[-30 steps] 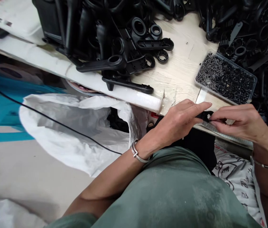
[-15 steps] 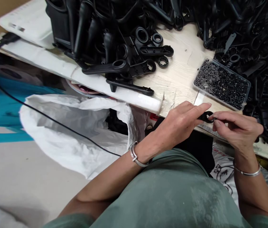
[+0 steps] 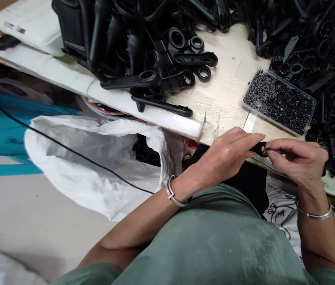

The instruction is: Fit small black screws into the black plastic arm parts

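Note:
My left hand (image 3: 229, 152) is closed on a black plastic part (image 3: 259, 148) at the table's front edge. Most of that part is hidden behind the fingers; only its rounded end shows. From the right, my right hand (image 3: 299, 158) pinches a tiny dark piece (image 3: 265, 150) between thumb and forefinger, right at the part's end. It is too small to name. Just beyond both hands lies a clear plastic box (image 3: 277, 126) of small black and silvery pieces, apart from my fingers.
Black plastic parts (image 3: 143, 81) are heaped on the table (image 3: 226, 87) at left, and more black parts (image 3: 330, 79) at right. A white sack (image 3: 96, 166) stands open below the edge. A black cable (image 3: 75, 148) hangs across it. A white foam strip (image 3: 173, 120) lines the edge.
The black part's end has turned slightly and less of its ring shows. My right fingertips have shifted a little at it. The view has moved slightly.

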The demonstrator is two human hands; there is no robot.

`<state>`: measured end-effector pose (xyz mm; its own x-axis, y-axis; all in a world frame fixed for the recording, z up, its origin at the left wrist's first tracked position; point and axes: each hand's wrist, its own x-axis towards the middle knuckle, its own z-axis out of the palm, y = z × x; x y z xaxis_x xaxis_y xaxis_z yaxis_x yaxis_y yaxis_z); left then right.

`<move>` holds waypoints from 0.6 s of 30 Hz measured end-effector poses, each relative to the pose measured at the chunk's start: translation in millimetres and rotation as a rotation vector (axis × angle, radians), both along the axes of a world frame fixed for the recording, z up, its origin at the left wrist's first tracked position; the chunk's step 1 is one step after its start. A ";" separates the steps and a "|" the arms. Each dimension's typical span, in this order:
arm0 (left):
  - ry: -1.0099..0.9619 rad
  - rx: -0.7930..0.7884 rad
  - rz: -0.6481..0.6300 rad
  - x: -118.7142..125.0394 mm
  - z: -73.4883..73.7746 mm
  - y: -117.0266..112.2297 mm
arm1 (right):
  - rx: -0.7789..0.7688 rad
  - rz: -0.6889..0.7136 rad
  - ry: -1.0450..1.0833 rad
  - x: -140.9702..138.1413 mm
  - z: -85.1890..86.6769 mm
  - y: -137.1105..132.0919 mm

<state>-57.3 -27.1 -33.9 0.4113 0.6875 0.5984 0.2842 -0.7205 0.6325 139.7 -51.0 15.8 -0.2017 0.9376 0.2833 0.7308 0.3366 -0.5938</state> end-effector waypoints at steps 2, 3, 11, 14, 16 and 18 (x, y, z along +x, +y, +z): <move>-0.010 -0.018 -0.012 0.4 -1.4 -0.3 | -0.008 0.004 0.008 1.2 0.0 0.2; -0.009 -0.024 -0.014 0.3 -1.8 -0.3 | -0.011 0.003 0.013 1.7 -0.2 0.4; 0.052 -0.003 -0.010 -0.1 -5.1 8.4 | -0.078 -0.146 0.203 8.5 -17.8 -2.9; 0.075 0.013 0.023 1.1 -9.5 9.8 | -0.051 -0.269 0.259 15.0 -23.1 -7.0; 0.104 0.011 0.055 2.3 -12.9 9.0 | -0.005 -0.302 0.178 17.3 -22.3 -10.3; 0.125 0.011 0.085 3.9 -16.0 7.5 | 0.045 -0.269 0.026 15.8 -19.5 -13.2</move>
<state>-53.4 -19.5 -49.9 0.4234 0.7168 0.5540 0.4208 -0.6972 0.5804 155.5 -64.2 -3.6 0.0608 0.9429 0.3275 0.7823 0.1588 -0.6024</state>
